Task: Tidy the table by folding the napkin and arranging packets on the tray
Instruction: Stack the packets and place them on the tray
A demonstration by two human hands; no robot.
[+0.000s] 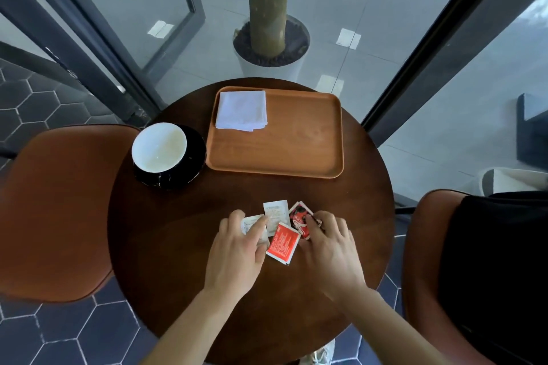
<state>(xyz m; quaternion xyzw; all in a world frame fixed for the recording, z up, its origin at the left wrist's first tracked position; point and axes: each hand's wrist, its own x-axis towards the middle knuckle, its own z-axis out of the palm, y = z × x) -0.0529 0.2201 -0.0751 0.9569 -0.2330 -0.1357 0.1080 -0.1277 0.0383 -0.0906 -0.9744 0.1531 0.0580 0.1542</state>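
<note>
The left hand [237, 249] is bending its fingers over the first white packet [248, 224] and holding it down by its edge. The right hand [329, 246] is half closed and is pinching the red and black packet [298, 216] with its thumb and first finger. I cannot tell if either packet is coming off the table [178, 246].

Four packets are lying close together near 6 o'clock on the round table: two white, one red, and one red and black. The second white packet [277, 213] is sitting between the two hands. The red packet [281, 243] is lying just under it, touching it.

One tray [296, 151] is sitting at 12 o'clock. One folded napkin [241, 109] is lying inside it, in the 10 o'clock corner. One cup [160, 145], white inside, is standing on one dark saucer [197, 157] at 10 o'clock.
</note>
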